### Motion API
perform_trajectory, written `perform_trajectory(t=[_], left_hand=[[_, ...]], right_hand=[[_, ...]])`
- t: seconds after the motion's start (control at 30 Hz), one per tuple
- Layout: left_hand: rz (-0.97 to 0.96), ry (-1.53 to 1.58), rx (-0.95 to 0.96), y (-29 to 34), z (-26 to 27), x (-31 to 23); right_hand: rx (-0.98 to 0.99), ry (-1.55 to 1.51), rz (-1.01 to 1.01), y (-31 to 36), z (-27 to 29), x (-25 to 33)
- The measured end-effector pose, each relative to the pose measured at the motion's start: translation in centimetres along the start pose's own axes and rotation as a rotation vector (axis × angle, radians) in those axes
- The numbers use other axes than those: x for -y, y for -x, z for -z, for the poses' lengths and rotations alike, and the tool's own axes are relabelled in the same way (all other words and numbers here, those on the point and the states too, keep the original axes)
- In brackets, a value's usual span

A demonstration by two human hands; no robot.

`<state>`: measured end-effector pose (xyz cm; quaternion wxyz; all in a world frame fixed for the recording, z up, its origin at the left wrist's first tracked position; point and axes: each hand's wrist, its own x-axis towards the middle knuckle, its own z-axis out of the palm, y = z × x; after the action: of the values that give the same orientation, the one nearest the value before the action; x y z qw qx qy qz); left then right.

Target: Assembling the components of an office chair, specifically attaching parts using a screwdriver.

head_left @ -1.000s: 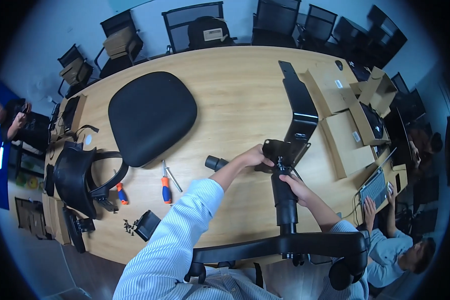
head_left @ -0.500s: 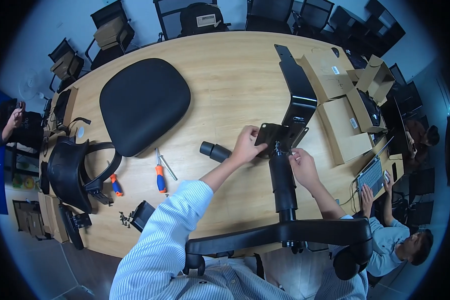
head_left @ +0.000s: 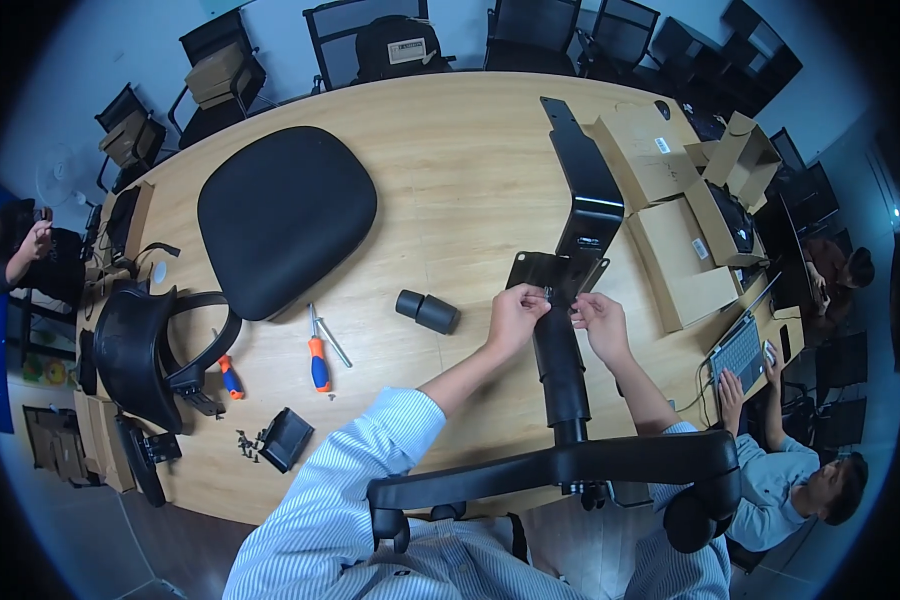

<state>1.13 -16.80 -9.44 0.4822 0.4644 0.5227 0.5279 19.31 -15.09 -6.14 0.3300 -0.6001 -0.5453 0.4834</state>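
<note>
In tight now with left hand [head_left: 518, 318] and right hand [head_left: 601, 324], both bent inward at the fingertips, cannot tell whether gripping anything, either side of the black column [head_left: 563, 385], just beneath the metal plate [head_left: 537, 267] and above the wheeled base [head_left: 515, 474], with a black cylinder [head_left: 427, 311] lying left on the wooden table [head_left: 450, 170]!

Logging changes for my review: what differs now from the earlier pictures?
The right hand let go of the black column and moved along it toward the metal plate. The left hand shifted from the plate's left edge rightward to the column's end. Seat cushion and screwdrivers stayed put.
</note>
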Motion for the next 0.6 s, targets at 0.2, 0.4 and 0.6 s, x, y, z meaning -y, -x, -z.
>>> perform_trajectory(t=[0.2,0.4,0.6], left_hand=[[0.139,0.086,-0.043,-1.5,0.4,-0.3],[0.258,0.103,-0.066,-1.8,-0.7,-0.7],[0.143,0.183,-0.103,-1.5,-1.2,0.9]], right_hand=[[0.016,0.006,0.0,0.0,-0.1,0.3],[0.043,0.019,-0.018,-0.4,0.2,0.7],[0.038,0.078,0.04,-0.6,0.1,1.0]])
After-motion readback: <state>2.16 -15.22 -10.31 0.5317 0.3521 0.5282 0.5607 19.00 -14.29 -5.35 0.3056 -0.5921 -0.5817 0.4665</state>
